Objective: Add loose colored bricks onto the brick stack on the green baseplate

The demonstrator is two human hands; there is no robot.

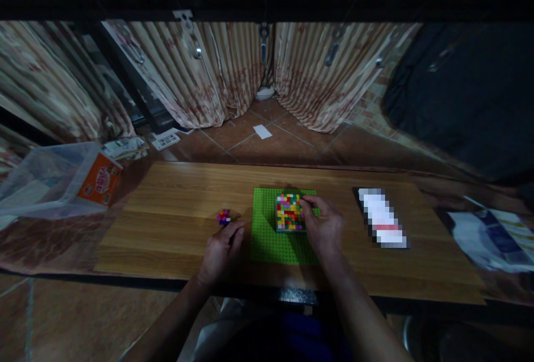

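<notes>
A green baseplate lies on the wooden table. On it sits a square block of small bricks in many colours. My right hand rests at the block's right edge, its fingers curled and pinching at the top right corner. My left hand lies on the table left of the baseplate, fingers bent loosely, close to a small heap of loose bricks. I cannot make out anything inside either hand.
A flat dark object with a blurred white face lies at the table's right. A clear plastic bag with an orange packet sits at the left, papers at the right. Striped curtains and a tiled floor lie beyond.
</notes>
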